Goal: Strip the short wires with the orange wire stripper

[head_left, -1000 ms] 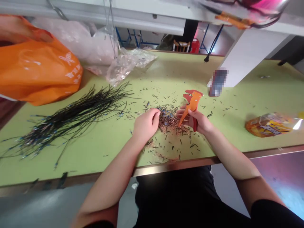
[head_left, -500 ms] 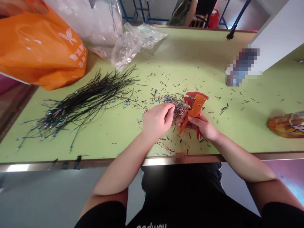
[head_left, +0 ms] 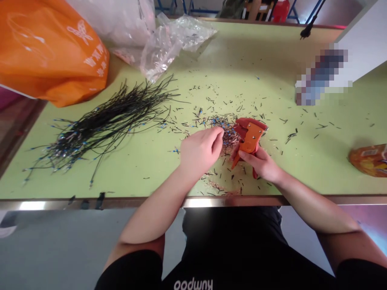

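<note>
Your right hand (head_left: 261, 163) has its grip wrapped around the handles of the orange-and-red hand tool (head_left: 252, 137), which you hold above the green surface (head_left: 160, 173), its head angled up toward your left. Your left hand (head_left: 199, 151) is just beside the tool's head, its grip closed, thumb and finger pinched together; a thin black wire may be between them, but it's too small to be sure. Beneath and around the tool lie the scattered clippings (head_left: 216, 121). To your left rests the long bundle of black wires (head_left: 111, 114), with the orange bag (head_left: 57, 56) and clear plastic (head_left: 165, 48) behind it.
</note>
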{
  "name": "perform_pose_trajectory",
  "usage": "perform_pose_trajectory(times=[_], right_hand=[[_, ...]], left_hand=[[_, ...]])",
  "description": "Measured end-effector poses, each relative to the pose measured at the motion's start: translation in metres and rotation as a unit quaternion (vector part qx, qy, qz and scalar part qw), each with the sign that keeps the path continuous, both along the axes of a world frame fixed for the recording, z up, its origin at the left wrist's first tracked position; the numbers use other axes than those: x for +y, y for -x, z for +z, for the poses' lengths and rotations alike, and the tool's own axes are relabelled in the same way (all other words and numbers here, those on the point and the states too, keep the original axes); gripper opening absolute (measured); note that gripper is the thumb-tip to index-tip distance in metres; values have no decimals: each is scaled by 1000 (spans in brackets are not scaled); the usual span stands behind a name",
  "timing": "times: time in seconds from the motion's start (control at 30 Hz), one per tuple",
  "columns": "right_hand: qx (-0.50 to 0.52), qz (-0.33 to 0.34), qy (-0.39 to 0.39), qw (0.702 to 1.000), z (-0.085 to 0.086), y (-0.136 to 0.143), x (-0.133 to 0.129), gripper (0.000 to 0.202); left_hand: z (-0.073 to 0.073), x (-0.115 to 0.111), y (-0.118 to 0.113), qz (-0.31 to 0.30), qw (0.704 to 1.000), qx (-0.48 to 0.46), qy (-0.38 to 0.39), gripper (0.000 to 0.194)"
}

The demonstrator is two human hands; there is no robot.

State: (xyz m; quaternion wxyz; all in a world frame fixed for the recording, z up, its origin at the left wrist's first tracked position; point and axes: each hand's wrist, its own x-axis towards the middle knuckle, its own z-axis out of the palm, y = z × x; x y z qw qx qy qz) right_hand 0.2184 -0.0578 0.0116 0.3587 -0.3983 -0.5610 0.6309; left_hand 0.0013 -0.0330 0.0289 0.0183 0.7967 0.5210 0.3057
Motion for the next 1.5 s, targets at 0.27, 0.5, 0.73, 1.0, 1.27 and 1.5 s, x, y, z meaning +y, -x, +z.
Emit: perform_pose_trajectory(times=[0.27,0.5,0.73,1.0,1.27,1.5], right_hand=[[-11,-3,-20,1000,1,0,0,30],[-29,-3,-35,999,-1,-4,2,28],[24,-3,10,1000,-7,-8,6,32],[80,-46,24,995,-7,-4,3,36],[21,-87,-2,996,-38,-4,-1,40],[25,-124,-21,992,-43,-6,-2,30]], left_hand=[[3,4,2,11,999,15,47,27],[7,3,9,1,998,59,-13,34],[6,1,12,-49,997,11,-62,27],[-3,1,1,-32,998,24,-57,23],[-4,-13,-13,-77,991,13,-105,21],[-2,-15,-15,-98,984,-2,-146,13]])
